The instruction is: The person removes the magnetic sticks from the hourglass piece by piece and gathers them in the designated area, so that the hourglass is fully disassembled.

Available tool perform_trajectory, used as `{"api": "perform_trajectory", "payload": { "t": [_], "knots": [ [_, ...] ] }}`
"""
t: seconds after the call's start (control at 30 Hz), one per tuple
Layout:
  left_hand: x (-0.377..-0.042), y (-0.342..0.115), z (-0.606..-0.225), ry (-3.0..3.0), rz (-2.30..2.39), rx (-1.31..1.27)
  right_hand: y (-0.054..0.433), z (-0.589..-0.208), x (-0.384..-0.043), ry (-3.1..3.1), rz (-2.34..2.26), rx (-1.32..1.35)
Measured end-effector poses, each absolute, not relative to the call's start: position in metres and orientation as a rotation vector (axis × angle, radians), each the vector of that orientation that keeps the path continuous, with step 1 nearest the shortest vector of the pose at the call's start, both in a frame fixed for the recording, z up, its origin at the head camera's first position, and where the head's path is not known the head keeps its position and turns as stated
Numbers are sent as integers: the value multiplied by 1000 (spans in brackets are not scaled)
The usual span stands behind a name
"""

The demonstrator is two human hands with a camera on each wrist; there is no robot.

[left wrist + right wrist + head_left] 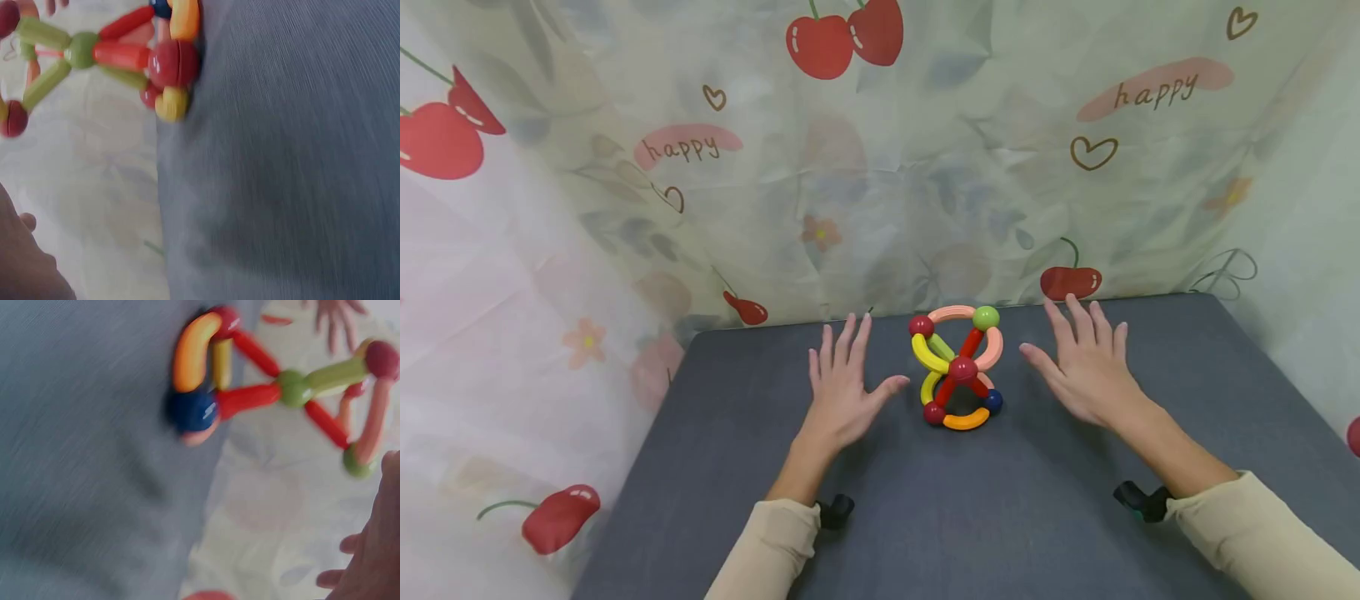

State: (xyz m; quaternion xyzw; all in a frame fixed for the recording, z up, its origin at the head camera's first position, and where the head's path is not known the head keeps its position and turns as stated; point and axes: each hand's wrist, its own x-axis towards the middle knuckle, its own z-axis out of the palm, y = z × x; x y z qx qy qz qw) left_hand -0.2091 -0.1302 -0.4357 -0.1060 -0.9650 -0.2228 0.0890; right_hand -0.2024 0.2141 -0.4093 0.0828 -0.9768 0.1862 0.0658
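A toy structure of coloured balls and rods (962, 369) stands upright on the dark grey table. Curved yellow, pink and orange rods form its upper and lower rings, and straight red and green rods meet at a green ball (294, 388) in its middle. To its left, my left hand (840, 392) is spread with straight fingers, apart from it. On the other side my right hand (1092, 371) is likewise spread and holds nothing. Each wrist view shows only part of its own hand at the edge, beside the structure.
The dark grey table (745, 467) ends at a patterned cloth backdrop (910, 225) with cherries and "happy" lettering. A thin looped cord (1228, 271) lies at the back right corner. Black straps with small devices (1142, 502) sit at both wrists.
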Motion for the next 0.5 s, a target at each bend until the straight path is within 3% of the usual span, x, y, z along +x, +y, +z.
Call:
{"api": "perform_trajectory", "payload": {
  "t": [0.5],
  "knots": [
    [-222, -75, -437, -2622, -1688, -609, 165, -376, -196, -2922, 1130, 291]
  ]
}}
